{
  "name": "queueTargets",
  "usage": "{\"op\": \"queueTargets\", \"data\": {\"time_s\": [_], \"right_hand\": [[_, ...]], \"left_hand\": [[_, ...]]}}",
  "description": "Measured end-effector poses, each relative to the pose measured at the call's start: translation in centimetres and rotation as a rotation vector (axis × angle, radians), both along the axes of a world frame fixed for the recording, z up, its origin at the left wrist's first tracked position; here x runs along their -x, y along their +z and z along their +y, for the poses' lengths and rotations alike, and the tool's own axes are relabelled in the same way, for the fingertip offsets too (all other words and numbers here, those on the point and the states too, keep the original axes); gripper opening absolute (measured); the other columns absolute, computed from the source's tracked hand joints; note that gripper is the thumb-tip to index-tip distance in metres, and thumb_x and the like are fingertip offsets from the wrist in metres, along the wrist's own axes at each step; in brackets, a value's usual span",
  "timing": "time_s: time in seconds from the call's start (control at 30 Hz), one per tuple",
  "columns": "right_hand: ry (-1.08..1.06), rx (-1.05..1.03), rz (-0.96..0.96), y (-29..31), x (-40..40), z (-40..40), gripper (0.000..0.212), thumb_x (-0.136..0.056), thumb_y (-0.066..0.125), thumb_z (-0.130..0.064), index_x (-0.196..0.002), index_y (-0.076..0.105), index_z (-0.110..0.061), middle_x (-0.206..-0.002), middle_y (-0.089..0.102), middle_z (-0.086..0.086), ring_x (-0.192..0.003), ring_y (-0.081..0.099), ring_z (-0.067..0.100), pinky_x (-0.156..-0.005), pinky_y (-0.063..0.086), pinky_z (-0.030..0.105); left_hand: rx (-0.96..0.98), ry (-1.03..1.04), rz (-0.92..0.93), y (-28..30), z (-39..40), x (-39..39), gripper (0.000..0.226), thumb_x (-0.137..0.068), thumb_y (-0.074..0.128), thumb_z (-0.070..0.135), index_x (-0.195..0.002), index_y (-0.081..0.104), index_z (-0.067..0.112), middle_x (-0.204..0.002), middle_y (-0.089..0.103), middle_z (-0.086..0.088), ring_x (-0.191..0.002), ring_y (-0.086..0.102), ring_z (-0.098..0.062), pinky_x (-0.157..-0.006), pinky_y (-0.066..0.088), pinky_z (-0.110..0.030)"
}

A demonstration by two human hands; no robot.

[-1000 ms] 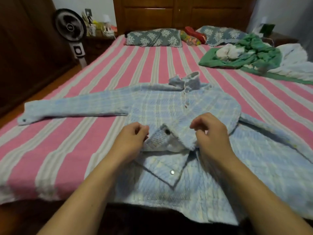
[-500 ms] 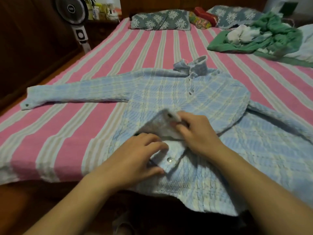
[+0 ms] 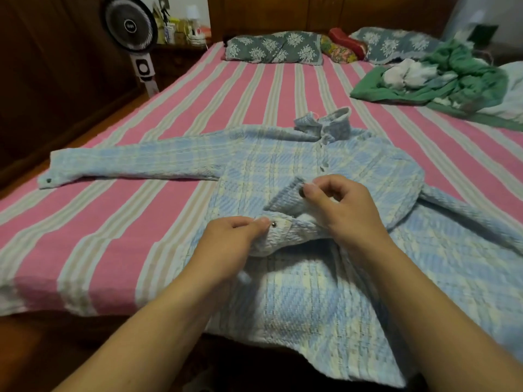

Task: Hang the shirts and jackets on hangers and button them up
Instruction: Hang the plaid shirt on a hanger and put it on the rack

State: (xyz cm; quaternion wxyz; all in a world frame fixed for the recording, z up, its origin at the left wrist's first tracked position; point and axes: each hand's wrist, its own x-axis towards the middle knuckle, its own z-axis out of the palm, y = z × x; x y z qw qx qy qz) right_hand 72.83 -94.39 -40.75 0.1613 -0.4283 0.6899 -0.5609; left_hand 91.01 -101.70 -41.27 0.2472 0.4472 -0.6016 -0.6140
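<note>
A light blue plaid shirt (image 3: 283, 165) lies front up on the striped bed, collar away from me and one sleeve stretched out to the left. The upper snaps look fastened; the front is open lower down. My left hand (image 3: 229, 244) pinches the lower placket edge beside a metal snap stud (image 3: 273, 224). My right hand (image 3: 345, 205) pinches the other front edge, folded up, next to a dark snap (image 3: 302, 191). The two edges are a little apart. No hanger is in view.
The bed (image 3: 169, 123) has a pink and grey striped cover. A green and white heap of clothes (image 3: 441, 77) lies at the far right, pillows (image 3: 274, 46) by the headboard. A standing fan (image 3: 130, 26) is at the bed's left side. The shirt hem hangs over the near edge.
My left hand has shifted from pressing the lower flap to pinching it by the snap stud. My right hand has lifted its folded edge higher. The view has tilted up a little.
</note>
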Motion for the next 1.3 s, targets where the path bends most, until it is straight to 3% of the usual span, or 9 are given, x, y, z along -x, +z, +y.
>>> {"op": "queueTargets", "data": {"time_s": [0.13,0.3,0.5,0.7,0.9,1.0,1.07,1.17,1.3], "right_hand": [[0.009,0.123,0.294,0.2,-2.1,0.3,0.001,-0.093,0.070,-0.018,-0.093,0.070,-0.019,-0.086,0.069,-0.014,-0.083,0.064,0.003,-0.074,0.047,0.013],[0.067,0.188,0.653,-2.1,-3.9,0.2,0.014,-0.085,0.077,-0.009,-0.097,0.071,-0.011,-0.093,0.068,-0.004,-0.089,0.061,0.012,-0.080,0.050,0.023],[0.115,0.181,0.510,-3.1,-3.2,0.8,0.019,-0.083,0.079,-0.008,-0.101,0.076,-0.013,-0.100,0.070,-0.009,-0.098,0.065,0.007,-0.084,0.054,0.027],[0.165,0.319,0.606,-3.8,-3.7,1.1,0.005,-0.086,0.074,-0.002,-0.089,0.077,-0.004,-0.100,0.072,0.000,-0.098,0.066,0.020,-0.081,0.054,0.032],[0.165,0.309,0.584,-3.6,-3.4,1.3,0.006,-0.085,0.075,-0.002,-0.090,0.078,-0.005,-0.100,0.072,-0.001,-0.097,0.067,0.017,-0.080,0.055,0.033],[0.150,0.292,0.614,-3.6,-3.1,1.3,0.007,-0.086,0.074,-0.003,-0.091,0.078,-0.005,-0.101,0.072,0.000,-0.097,0.066,0.017,-0.081,0.054,0.033],[0.148,0.276,0.667,-3.4,-3.2,1.2,0.007,-0.086,0.074,-0.002,-0.092,0.077,-0.004,-0.102,0.072,0.000,-0.097,0.065,0.019,-0.082,0.053,0.033],[0.222,0.246,0.766,-3.2,-3.8,1.2,0.010,-0.086,0.072,0.000,-0.095,0.076,-0.004,-0.107,0.072,0.001,-0.100,0.063,0.023,-0.089,0.049,0.030],[0.269,0.122,0.298,-1.7,-3.2,2.4,0.023,-0.091,0.063,0.001,-0.099,0.079,-0.014,-0.105,0.075,-0.011,-0.104,0.068,0.008,-0.089,0.053,0.023]], "left_hand": [[-0.305,0.071,0.164,1.3,-0.1,0.6,0.015,-0.091,0.070,0.010,-0.090,0.073,-0.004,-0.072,0.071,-0.014,-0.054,0.068,-0.021,-0.049,0.050,-0.023],[-0.326,0.068,0.150,0.8,-0.7,0.4,0.016,-0.089,0.065,0.016,-0.092,0.075,0.004,-0.069,0.068,-0.007,-0.055,0.063,-0.017,-0.049,0.047,-0.025],[-0.347,-0.002,0.141,0.5,-0.6,-0.2,0.021,-0.092,0.064,0.015,-0.097,0.078,-0.001,-0.093,0.076,-0.017,-0.079,0.070,-0.024,-0.066,0.055,-0.033],[-0.372,0.016,0.210,0.8,-0.3,-0.3,0.017,-0.095,0.059,0.008,-0.098,0.071,-0.004,-0.076,0.069,-0.015,-0.058,0.067,-0.019,-0.047,0.051,-0.023],[-0.186,-0.017,0.123,0.4,0.1,-0.2,0.043,-0.093,0.059,0.001,-0.054,0.069,0.015,-0.058,0.062,-0.003,-0.058,0.060,-0.016,-0.065,0.044,-0.031],[-0.171,0.014,0.166,0.7,0.1,0.0,0.031,-0.089,0.069,0.033,-0.077,0.074,0.005,-0.078,0.070,-0.015,-0.077,0.068,-0.027,-0.079,0.049,-0.039],[-0.158,-0.014,0.166,0.6,0.4,0.1,0.059,-0.078,0.076,0.056,-0.087,0.070,-0.002,-0.089,0.073,-0.020,-0.086,0.071,-0.033,-0.087,0.052,-0.043],[-0.077,0.082,0.186,-0.3,0.9,0.4,0.037,-0.078,0.084,0.037,-0.075,0.059,0.009,-0.079,0.068,-0.014,-0.072,0.068,-0.025,-0.073,0.056,-0.037],[-0.117,0.210,0.202,-0.5,0.7,0.6,0.033,-0.080,0.085,0.015,-0.098,0.057,0.016,-0.098,0.073,-0.017,-0.078,0.073,-0.025,-0.075,0.061,-0.042]]}}
